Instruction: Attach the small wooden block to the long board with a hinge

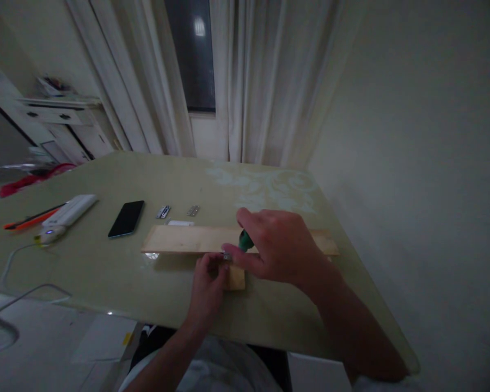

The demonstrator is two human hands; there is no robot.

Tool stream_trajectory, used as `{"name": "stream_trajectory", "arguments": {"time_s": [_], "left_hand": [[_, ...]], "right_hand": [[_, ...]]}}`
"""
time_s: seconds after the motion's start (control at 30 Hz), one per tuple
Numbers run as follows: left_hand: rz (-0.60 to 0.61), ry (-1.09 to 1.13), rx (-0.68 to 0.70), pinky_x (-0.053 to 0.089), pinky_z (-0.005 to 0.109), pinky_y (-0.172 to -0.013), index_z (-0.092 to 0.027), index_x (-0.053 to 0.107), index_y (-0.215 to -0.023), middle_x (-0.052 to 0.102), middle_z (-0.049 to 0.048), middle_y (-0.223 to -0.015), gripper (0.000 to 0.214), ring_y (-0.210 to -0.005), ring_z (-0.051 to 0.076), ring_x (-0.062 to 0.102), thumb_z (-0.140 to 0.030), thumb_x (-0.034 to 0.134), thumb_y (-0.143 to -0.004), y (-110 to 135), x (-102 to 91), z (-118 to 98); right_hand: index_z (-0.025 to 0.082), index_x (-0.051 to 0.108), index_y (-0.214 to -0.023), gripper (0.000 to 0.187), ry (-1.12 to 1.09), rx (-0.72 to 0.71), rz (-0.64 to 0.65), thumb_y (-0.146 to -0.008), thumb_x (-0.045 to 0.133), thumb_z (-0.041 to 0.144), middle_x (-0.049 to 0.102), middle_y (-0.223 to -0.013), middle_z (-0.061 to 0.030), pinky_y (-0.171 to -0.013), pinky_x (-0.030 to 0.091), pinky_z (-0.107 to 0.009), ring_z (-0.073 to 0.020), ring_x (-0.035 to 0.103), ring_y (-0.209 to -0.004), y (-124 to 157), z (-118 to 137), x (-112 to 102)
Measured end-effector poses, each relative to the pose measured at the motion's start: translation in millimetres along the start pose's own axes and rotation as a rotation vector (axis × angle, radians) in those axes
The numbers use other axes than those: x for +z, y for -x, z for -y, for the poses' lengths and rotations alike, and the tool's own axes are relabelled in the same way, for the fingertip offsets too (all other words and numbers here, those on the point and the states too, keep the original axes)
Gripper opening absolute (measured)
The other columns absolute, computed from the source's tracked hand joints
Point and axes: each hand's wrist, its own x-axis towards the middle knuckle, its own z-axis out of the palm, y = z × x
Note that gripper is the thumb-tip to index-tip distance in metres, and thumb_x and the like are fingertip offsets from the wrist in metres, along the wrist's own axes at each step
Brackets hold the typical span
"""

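A long pale wooden board [188, 238] lies flat across the table, with a smaller wooden piece [236, 278] under its near edge. My right hand [275, 247] is closed round a green-handled tool [245, 241], its tip down at the board's near edge. My left hand [207, 283] is curled against the small wooden piece, fingers pinching a small metal part [227, 255] at the joint.
Two small metal hinges [163, 212] [193, 210] and a white strip [180, 222] lie behind the board. A black phone [126, 218], a white power strip [67, 213] with cable and an orange tool [30, 219] sit at the left. The wall is close on the right.
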Motion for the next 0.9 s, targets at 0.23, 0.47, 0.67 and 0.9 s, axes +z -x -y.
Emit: {"name": "stream_trajectory", "arguments": {"time_s": [0.23, 0.47, 0.67, 0.9], "left_hand": [[0.009, 0.018, -0.001, 0.056, 0.041, -0.085, -0.02, 0.069, -0.101, 0.073, 0.0089, -0.1, 0.028, -0.095, 0.028, 0.07, -0.04, 0.074, -0.081, -0.3, 0.6, -2.6], [0.022, 0.019, -0.011, 0.057, 0.042, -0.084, -0.021, 0.069, -0.099, 0.073, 0.0096, -0.1, 0.028, -0.095, 0.029, 0.07, -0.042, 0.074, -0.081, -0.3, 0.4, -5.9], [0.051, 0.037, -0.019, 0.057, 0.041, -0.085, -0.02, 0.069, -0.102, 0.074, 0.0104, -0.103, 0.029, -0.097, 0.028, 0.07, -0.043, 0.073, -0.083, -1.4, -0.7, -5.4], [0.052, 0.023, -0.003, 0.056, 0.043, -0.087, -0.02, 0.069, -0.101, 0.074, 0.0101, -0.104, 0.027, -0.096, 0.028, 0.07, -0.04, 0.072, -0.082, -3.9, -0.5, -4.7]], "right_hand": [[0.02, 0.059, -0.113, 0.024, -0.008, -0.047, -0.004, -0.099, 0.049, 0.037, 0.074, -0.09, -0.0067, -0.063, 0.028, -0.034, -0.0219, 0.063, -0.08, -0.1, 0.9, -0.9], [0.019, 0.055, -0.121, 0.023, -0.197, -0.165, -0.001, -0.101, 0.053, 0.03, 0.072, -0.117, -0.0088, -0.079, 0.041, -0.032, -0.022, 0.064, -0.104, 3.7, -2.7, -4.4], [0.019, 0.062, -0.11, 0.044, 0.009, 0.095, 0.07, -0.108, 0.039, 0.057, 0.071, -0.077, -0.0061, -0.064, 0.033, -0.033, -0.0224, 0.063, -0.07, 1.5, -2.0, -2.5], [0.019, 0.06, -0.112, 0.03, -0.047, 0.012, 0.004, -0.107, 0.045, 0.045, 0.074, -0.091, -0.0066, -0.069, 0.036, -0.033, -0.0218, 0.063, -0.082, 0.6, -3.2, 0.8]]}}
